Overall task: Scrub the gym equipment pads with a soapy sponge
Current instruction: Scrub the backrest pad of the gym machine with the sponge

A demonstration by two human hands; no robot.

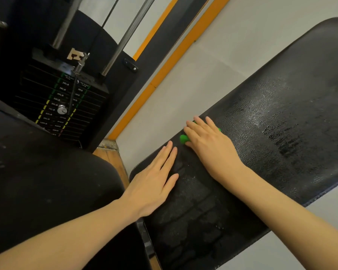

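A long black padded backrest (271, 117) runs from lower centre to upper right, its surface wet and streaked with soap film. A green sponge (183, 138) lies on the pad near its left edge, mostly hidden under my right hand (209, 145), which presses it with straight fingers. My left hand (154, 180) rests flat on the pad's lower left edge, fingers straight, holding nothing.
A second black pad (47, 182) fills the lower left. A black weight stack (62, 102) with a selector pin and two steel guide rods stands at upper left. Grey floor with orange stripes (164, 75) lies between.
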